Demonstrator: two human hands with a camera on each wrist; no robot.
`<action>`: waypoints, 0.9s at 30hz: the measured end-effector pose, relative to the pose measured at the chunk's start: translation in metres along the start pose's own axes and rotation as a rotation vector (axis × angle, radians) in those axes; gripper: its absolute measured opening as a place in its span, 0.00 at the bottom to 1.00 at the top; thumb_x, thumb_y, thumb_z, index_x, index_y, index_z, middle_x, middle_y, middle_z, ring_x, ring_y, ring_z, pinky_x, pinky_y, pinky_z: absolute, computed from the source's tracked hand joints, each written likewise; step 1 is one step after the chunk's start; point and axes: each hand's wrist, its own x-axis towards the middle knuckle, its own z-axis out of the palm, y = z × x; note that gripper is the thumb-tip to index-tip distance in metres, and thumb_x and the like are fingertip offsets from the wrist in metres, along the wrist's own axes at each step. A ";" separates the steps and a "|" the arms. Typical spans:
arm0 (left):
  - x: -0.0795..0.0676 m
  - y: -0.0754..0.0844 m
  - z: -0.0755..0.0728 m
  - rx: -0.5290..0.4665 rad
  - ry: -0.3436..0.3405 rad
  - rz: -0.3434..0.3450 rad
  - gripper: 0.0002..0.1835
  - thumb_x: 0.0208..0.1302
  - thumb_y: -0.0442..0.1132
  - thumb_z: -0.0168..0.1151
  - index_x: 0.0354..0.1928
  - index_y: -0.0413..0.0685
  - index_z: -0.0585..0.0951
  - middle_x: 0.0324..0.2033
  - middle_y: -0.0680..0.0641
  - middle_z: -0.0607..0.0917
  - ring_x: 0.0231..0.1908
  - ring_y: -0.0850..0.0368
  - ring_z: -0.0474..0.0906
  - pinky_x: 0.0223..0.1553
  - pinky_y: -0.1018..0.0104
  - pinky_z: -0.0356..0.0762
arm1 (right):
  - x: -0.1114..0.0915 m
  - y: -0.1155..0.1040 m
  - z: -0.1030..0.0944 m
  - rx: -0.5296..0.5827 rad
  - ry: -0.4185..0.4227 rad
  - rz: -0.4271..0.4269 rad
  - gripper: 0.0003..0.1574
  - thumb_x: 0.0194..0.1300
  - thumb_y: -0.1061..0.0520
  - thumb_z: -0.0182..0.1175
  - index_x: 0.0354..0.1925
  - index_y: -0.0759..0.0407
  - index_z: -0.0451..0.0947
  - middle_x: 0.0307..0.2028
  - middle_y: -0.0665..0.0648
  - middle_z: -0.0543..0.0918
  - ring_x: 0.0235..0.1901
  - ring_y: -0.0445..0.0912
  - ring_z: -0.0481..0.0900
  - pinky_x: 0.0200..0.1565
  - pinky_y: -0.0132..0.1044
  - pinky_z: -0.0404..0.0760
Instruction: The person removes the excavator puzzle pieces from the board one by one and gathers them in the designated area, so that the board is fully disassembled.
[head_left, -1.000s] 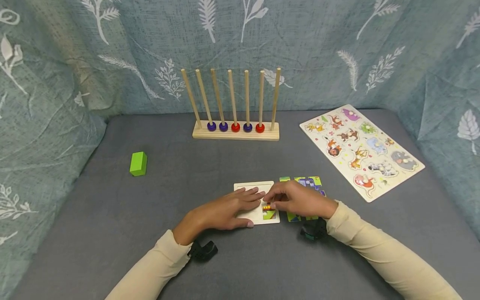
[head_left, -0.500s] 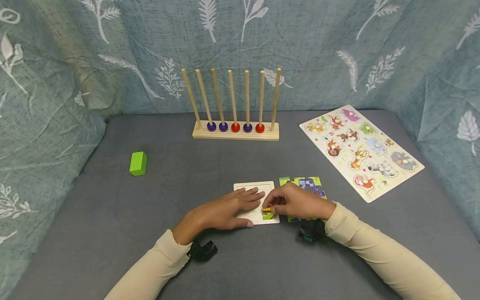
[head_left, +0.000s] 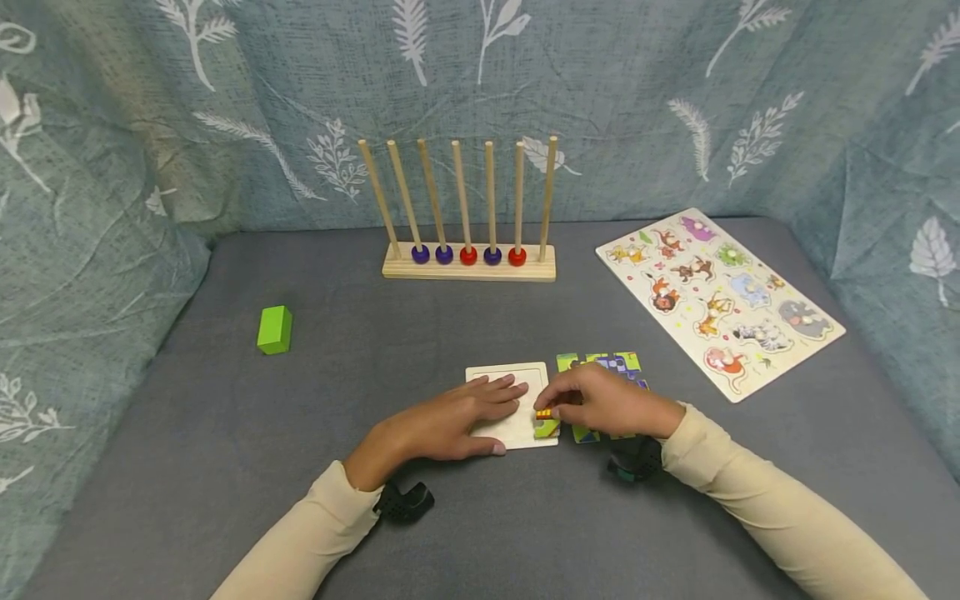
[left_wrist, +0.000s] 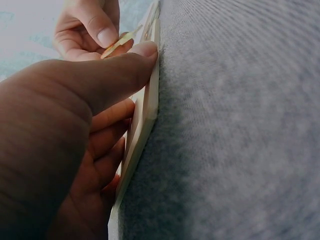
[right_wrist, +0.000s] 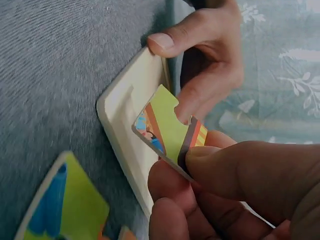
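Note:
My left hand [head_left: 450, 421] lies with fingers outstretched across a small pale wooden puzzle tray [head_left: 517, 369], its thumb at the near edge. Between thumb and fingers, my right hand [head_left: 603, 400] pinches a jigsaw piece [right_wrist: 172, 125], green with a brown, red and yellow stripe. In the right wrist view the piece is tilted over the tray's corner, apart from its floor. The left wrist view shows the left thumb [left_wrist: 135, 62] on the tray's rim. Loose jigsaw pieces [head_left: 587, 435], green and purple, lie right of the tray, partly hidden under the right hand.
A wooden peg stand [head_left: 468, 271] with purple and red beads stands at the back. To the right lies an animal peg puzzle board [head_left: 686, 333]. A green block [head_left: 275, 329] sits at the left, and a patterned curtain [head_left: 315, 100] hangs behind the table.
My right hand first dipped slightly toward the tray, then shifted a little to the right with the jigsaw piece. The left hand has stayed in place on the tray.

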 end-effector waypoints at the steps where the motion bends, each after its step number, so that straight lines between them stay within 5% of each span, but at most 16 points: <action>1: 0.000 0.000 0.000 0.001 0.001 -0.001 0.34 0.67 0.47 0.62 0.70 0.37 0.66 0.72 0.46 0.60 0.73 0.51 0.47 0.71 0.53 0.44 | -0.001 0.000 -0.001 0.004 0.006 0.005 0.11 0.63 0.70 0.60 0.43 0.62 0.85 0.39 0.50 0.85 0.34 0.37 0.78 0.37 0.34 0.80; 27: -0.001 0.003 -0.003 -0.013 0.005 -0.011 0.34 0.66 0.46 0.64 0.69 0.37 0.66 0.72 0.46 0.60 0.73 0.52 0.47 0.71 0.55 0.43 | -0.039 0.007 -0.034 0.074 0.020 0.097 0.11 0.65 0.70 0.59 0.43 0.63 0.85 0.38 0.51 0.86 0.32 0.39 0.79 0.33 0.33 0.80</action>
